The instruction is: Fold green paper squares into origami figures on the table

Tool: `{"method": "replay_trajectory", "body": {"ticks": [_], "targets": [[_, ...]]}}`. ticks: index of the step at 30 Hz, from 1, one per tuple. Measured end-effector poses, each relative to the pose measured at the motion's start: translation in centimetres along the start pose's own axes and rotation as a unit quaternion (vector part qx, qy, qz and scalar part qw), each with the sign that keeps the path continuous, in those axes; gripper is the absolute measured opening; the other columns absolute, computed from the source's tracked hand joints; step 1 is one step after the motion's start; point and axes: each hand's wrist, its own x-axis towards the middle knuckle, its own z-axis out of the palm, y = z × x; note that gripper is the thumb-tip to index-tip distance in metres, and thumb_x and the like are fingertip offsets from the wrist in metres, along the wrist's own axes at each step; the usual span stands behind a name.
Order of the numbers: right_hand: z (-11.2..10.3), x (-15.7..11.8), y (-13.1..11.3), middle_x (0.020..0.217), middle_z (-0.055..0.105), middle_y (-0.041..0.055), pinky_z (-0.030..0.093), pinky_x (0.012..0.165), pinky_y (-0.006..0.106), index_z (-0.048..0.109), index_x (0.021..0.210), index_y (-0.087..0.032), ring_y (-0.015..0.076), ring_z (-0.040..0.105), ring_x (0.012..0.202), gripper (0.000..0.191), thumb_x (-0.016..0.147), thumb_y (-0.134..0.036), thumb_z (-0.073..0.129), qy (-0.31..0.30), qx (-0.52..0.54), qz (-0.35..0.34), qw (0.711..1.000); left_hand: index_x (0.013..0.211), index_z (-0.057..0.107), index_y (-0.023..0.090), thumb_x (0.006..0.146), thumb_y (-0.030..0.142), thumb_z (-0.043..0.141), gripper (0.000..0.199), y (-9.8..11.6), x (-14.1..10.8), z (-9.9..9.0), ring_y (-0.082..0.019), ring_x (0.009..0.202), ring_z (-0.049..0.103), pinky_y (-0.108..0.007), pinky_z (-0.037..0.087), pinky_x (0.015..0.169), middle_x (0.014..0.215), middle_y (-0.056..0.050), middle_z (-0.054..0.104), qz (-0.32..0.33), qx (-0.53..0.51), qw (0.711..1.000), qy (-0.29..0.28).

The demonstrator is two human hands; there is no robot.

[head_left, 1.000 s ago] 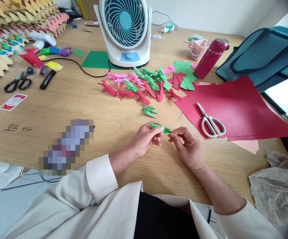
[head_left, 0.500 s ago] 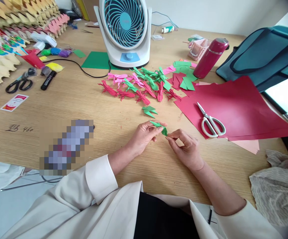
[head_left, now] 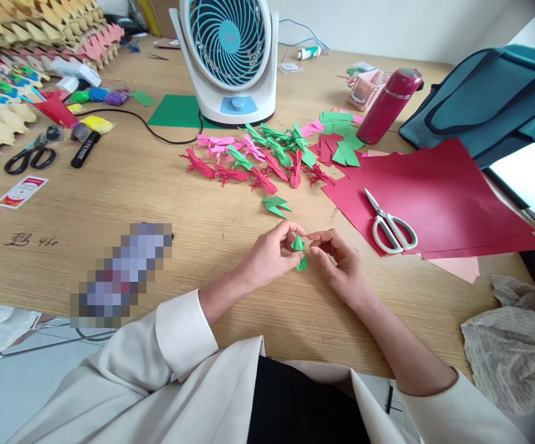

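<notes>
A small folded green paper piece (head_left: 298,243) is pinched between the thumb and fingers of my left hand (head_left: 274,250), with part of it hanging below my thumb. My right hand (head_left: 341,265) is just to its right, thumb and index finger apart with nothing between them. Its index fingertip comes close to the paper; whether they touch I cannot tell. Beyond my hands lies another folded green paper piece (head_left: 275,205). Farther back, several folded paper insects (head_left: 262,179) in red, green and pink form a loose cluster.
White-handled scissors (head_left: 390,228) rest on red paper sheets (head_left: 443,197) at the right. A fan (head_left: 235,105) stands at the back, a red bottle (head_left: 390,105) and a teal bag (head_left: 484,105) at the back right. Black-handled scissors (head_left: 31,157) and a black marker (head_left: 85,150) lie left.
My left hand has turned the green paper from lying sideways to upright. My right thumb and finger have let go of its lower end and opened slightly.
</notes>
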Motion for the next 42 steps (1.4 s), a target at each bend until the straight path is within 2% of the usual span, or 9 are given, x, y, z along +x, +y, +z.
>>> {"method": "replay_trajectory", "body": {"ticks": [3, 6, 14, 18, 21, 26, 33, 38, 42], "targets": [[0.4, 0.1, 0.2, 0.088, 0.062, 0.0036, 0.051, 0.073, 0.032, 0.064, 0.098, -0.022, 0.0171, 0.060, 0.081, 0.023, 0.091, -0.044, 0.064, -0.025, 0.073, 0.032, 0.997, 0.108, 0.057, 0.020, 0.075, 0.017, 0.068, 0.035, 0.0, -0.1, 0.1, -0.009, 0.070, 0.061, -0.018, 0.047, 0.064, 0.081, 0.003, 0.061, -0.013, -0.008, 0.999, -0.043], [0.6, 0.2, 0.5, 0.079, 0.063, 0.0021, 0.051, 0.068, 0.030, 0.061, 0.088, -0.022, 0.0168, 0.060, 0.075, 0.027, 0.087, -0.048, 0.068, -0.029, 0.129, 0.064, 0.989, 0.113, 0.057, 0.020, 0.076, 0.016, 0.067, 0.039, 0.1, -0.1, 0.0, -0.010, 0.071, 0.063, -0.020, 0.048, 0.065, 0.079, 0.002, 0.064, -0.026, -0.020, 0.997, -0.065], [0.3, 0.8, 0.4, 0.070, 0.061, -0.0015, 0.046, 0.058, 0.025, 0.061, 0.078, -0.021, 0.0113, 0.053, 0.060, 0.031, 0.080, -0.049, 0.073, 0.022, 0.158, 0.120, 0.980, 0.108, 0.062, 0.016, 0.081, 0.030, 0.071, 0.031, 0.0, 0.0, -0.5, -0.010, 0.062, 0.060, -0.020, 0.048, 0.057, 0.072, 0.002, 0.064, -0.055, -0.038, 0.996, -0.061], [0.2, 0.9, 0.5, 0.064, 0.056, -0.0035, 0.044, 0.055, 0.024, 0.058, 0.078, -0.021, 0.0109, 0.051, 0.057, 0.033, 0.079, -0.050, 0.073, 0.048, 0.164, 0.126, 0.977, 0.091, 0.065, 0.015, 0.084, 0.035, 0.068, 0.021, -0.2, -0.1, -0.4, -0.011, 0.062, 0.065, -0.020, 0.052, 0.055, 0.075, -0.002, 0.070, -0.083, -0.058, 0.992, -0.080], [0.2, 0.9, 0.6, 0.064, 0.056, -0.0031, 0.043, 0.054, 0.024, 0.058, 0.078, -0.021, 0.0111, 0.051, 0.057, 0.032, 0.079, -0.050, 0.073, 0.055, 0.157, 0.128, 0.978, 0.084, 0.066, 0.015, 0.083, 0.037, 0.069, 0.022, -0.3, -0.2, -0.3, -0.011, 0.059, 0.066, -0.022, 0.055, 0.057, 0.075, -0.002, 0.071, -0.084, -0.059, 0.992, -0.068], [0.4, 0.9, 0.6, 0.063, 0.056, -0.0034, 0.042, 0.053, 0.023, 0.058, 0.076, -0.021, 0.0103, 0.049, 0.056, 0.034, 0.075, -0.051, 0.075, 0.073, 0.172, 0.129, 0.974, 0.093, 0.067, 0.015, 0.082, 0.037, 0.071, 0.025, -0.1, -0.2, -0.1, -0.013, 0.068, 0.069, -0.023, 0.057, 0.060, 0.079, -0.002, 0.071, -0.089, -0.091, 0.990, -0.059], [0.5, 1.0, 0.4, 0.067, 0.059, -0.0030, 0.047, 0.054, 0.024, 0.058, 0.078, -0.021, 0.0098, 0.053, 0.055, 0.037, 0.072, -0.051, 0.079, 0.071, 0.177, 0.135, 0.972, 0.092, 0.058, 0.019, 0.080, 0.028, 0.070, 0.019, -0.2, -0.2, 0.1, -0.009, 0.057, 0.059, -0.020, 0.050, 0.055, 0.073, 0.003, 0.062, -0.047, -0.043, 0.998, -0.024], [0.2, 1.0, 0.4, 0.064, 0.059, -0.0039, 0.046, 0.052, 0.023, 0.056, 0.076, -0.021, 0.0094, 0.054, 0.053, 0.039, 0.069, -0.050, 0.081, 0.079, 0.183, 0.147, 0.969, 0.089, 0.055, 0.020, 0.080, 0.026, 0.070, 0.019, 0.4, -0.4, -0.2, -0.011, 0.071, 0.059, -0.020, 0.045, 0.063, 0.079, 0.002, 0.061, 0.023, 0.065, 0.998, 0.014], [-0.2, 0.8, 0.3, 0.059, 0.061, -0.0026, 0.041, 0.048, 0.022, 0.058, 0.076, -0.019, 0.0096, 0.052, 0.050, 0.040, 0.071, -0.053, 0.079, 0.025, 0.146, 0.154, 0.977, 0.080, 0.058, 0.020, 0.081, 0.019, 0.066, 0.008, 0.8, -0.7, -0.3, -0.012, 0.072, 0.058, -0.022, 0.042, 0.064, 0.079, 0.001, 0.063, 0.045, 0.135, 0.990, 0.003]]}}
